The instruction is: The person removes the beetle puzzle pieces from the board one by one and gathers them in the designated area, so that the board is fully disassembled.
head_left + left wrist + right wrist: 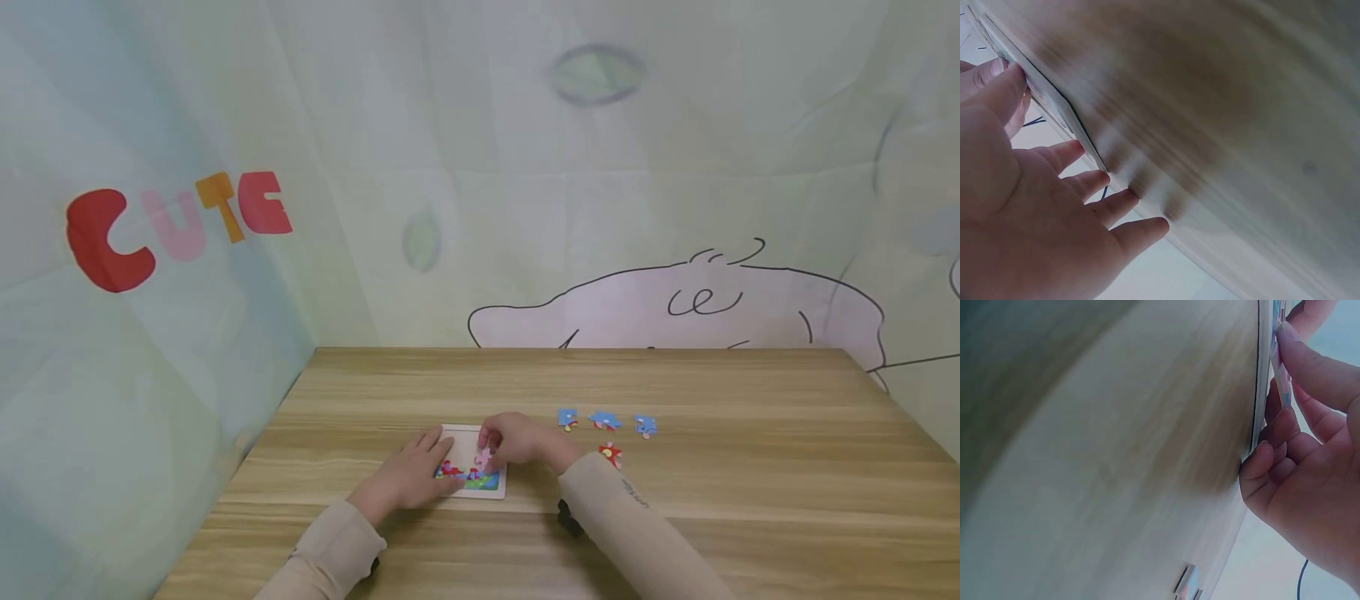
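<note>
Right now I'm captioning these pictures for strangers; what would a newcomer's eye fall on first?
Probably the colourful CUTE letters on the backdrop, left in the head view. Next, low in the middle, the left hand rests at the left of a small puzzle tray while the right hand pinches a pink piece over it. Right of them, three mostly blue pieces and a red piece lie on the wooden table.
</note>
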A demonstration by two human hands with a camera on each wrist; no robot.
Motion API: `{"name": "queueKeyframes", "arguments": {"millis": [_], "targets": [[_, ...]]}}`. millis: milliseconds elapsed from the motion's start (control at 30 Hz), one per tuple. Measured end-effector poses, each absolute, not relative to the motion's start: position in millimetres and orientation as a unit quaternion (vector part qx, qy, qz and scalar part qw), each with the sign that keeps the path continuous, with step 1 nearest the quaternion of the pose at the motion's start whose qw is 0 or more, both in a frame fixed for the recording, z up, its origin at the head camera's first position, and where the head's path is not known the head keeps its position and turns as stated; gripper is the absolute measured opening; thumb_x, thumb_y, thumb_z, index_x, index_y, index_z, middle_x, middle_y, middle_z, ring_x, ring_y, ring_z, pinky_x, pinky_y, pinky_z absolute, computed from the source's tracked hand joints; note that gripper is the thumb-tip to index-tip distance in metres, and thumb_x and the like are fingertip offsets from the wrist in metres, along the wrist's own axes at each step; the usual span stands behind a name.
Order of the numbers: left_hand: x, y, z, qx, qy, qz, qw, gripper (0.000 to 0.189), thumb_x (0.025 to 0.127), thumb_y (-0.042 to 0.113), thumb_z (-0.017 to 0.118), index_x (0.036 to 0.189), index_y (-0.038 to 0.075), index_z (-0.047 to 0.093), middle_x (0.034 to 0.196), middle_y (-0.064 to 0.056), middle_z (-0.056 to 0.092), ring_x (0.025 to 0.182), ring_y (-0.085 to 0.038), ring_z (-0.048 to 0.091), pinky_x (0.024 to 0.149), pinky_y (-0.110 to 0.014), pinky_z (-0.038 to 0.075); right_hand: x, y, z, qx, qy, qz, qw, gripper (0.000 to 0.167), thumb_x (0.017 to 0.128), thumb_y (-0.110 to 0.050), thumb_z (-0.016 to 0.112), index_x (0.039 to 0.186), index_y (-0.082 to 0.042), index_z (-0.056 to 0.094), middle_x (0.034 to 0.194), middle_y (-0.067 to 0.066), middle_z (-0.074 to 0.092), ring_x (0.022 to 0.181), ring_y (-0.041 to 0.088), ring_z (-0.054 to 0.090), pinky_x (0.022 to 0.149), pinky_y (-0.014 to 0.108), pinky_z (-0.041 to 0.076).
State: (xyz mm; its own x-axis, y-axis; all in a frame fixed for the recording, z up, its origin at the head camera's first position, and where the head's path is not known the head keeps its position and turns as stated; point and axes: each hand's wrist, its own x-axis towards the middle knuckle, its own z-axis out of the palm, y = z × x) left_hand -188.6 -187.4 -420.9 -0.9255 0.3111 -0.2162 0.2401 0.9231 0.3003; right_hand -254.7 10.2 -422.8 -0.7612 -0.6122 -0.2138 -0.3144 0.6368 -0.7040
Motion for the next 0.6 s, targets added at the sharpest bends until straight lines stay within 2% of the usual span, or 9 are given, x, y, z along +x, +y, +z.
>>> {"name": "queueKeyframes", "arguments": {"millis": [300,600], "targets": [[-189.2,-187.6,-421.7,0.143,0.971,0.139,0.131,0.071,0.093,0.046,0.058,0.144,0.0,0.041,0.155,-0.022,0.027,0.141,-0.042,0.025,0.11,-0.062,0.024,-252.7,13.7,-421.9,-0.256,0.864,-0.368,0.229,0.009,0.088,-0.005,0.068,0.091,-0.012,0.063,0.08,0.002,0.056,0.075,0.017,0.051,0.066,0.028,0.043],[-190.1,-187.6,-421.8,0.141,0.971,0.141,0.135,0.071,0.093,0.047,0.058,0.145,0.001,0.04,0.155,-0.021,0.026,0.142,-0.042,0.023,0.111,-0.062,0.023,-254.8,20.5,-424.7,-0.27,0.863,-0.364,0.223,0.004,0.09,-0.007,0.066,0.091,-0.01,0.066,0.079,0.0,0.059,0.072,0.015,0.052,0.064,0.026,0.045]]}}
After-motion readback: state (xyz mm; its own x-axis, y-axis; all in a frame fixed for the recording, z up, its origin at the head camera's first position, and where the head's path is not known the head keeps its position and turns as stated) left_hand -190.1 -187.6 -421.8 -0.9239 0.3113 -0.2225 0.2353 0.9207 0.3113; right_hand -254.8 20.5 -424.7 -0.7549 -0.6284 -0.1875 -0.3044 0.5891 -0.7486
